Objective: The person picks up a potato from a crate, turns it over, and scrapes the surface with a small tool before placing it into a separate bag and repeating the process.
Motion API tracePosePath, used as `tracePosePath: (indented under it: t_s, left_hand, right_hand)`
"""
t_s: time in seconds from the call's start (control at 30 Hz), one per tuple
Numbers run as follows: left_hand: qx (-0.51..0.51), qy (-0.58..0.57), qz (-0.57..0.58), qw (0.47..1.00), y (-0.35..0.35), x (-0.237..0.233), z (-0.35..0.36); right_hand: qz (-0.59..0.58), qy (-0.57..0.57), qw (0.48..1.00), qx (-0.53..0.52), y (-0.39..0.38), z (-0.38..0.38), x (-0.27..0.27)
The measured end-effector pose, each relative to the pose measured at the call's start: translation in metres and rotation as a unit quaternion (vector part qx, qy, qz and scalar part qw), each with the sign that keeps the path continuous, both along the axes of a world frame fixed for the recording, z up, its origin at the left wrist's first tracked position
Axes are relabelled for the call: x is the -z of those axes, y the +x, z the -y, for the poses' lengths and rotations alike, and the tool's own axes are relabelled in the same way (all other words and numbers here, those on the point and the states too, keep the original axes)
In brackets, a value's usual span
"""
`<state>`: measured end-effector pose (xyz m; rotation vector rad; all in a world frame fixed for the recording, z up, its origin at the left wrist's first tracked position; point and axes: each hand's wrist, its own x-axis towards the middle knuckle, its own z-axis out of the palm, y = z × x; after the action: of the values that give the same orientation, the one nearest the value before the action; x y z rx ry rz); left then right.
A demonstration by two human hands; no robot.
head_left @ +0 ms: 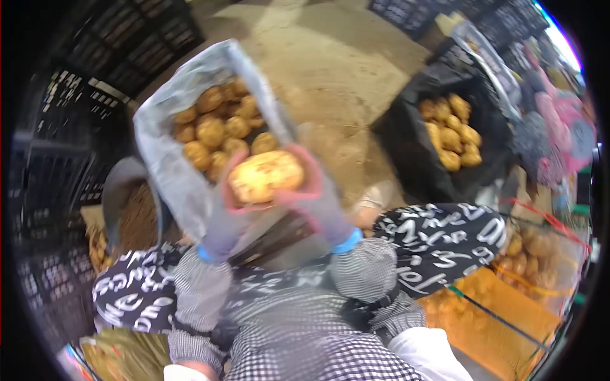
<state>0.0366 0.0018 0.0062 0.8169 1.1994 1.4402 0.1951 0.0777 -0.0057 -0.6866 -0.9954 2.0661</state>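
Note:
A large yellow-brown potato point(267, 176) is held up between both gloved hands in front of me. My left hand point(225, 213), in a grey and pink glove with a blue cuff, grips its left side. My right hand point(314, 197), gloved the same way, closes round its right side. Just beyond the hands stands an open pale grey-blue bag point(171, 171) with several potatoes point(216, 130) inside. Below the potato, between my knees, is a dark, blurred shape that I cannot make out.
A black bag point(413, 149) with potatoes point(451, 130) stands at the right. A grey bucket point(121, 174) of brown soil is at the left. Dark plastic crates point(54, 184) line the left side. Packed potatoes point(527, 260) lie at lower right, near another person in pink point(559, 120).

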Motion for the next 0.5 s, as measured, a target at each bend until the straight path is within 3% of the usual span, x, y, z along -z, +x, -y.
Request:
tracePosePath:
  t_s: [0.03,0.13,0.27,0.37,0.47,0.5]
  left_hand:
    - [-0.010,0.009,-0.006,1.000,-0.003,0.003,0.003]
    - [0.021,0.026,-0.029,0.999,-0.015,0.001,0.004]
    - [0.032,0.044,0.077,0.996,-0.020,-0.004,0.011]
    - [0.033,0.040,0.032,0.998,-0.023,-0.005,0.010]
    - [0.015,-0.065,0.296,0.953,-0.032,-0.006,0.008]
    - [0.025,-0.050,0.216,0.975,-0.032,-0.002,0.009]
  right_hand:
    - [-0.026,-0.044,0.999,-0.005,-0.001,0.001,-0.005]
    - [-0.021,0.015,1.000,-0.007,-0.006,0.004,-0.005]
    - [0.009,0.047,0.999,-0.008,-0.009,0.003,-0.019]
    - [0.018,0.054,0.998,-0.006,-0.009,0.003,-0.018]
    - [0.021,0.044,0.999,-0.006,-0.009,0.006,-0.021]
    - [0.022,0.039,0.999,-0.005,-0.008,0.006,-0.023]
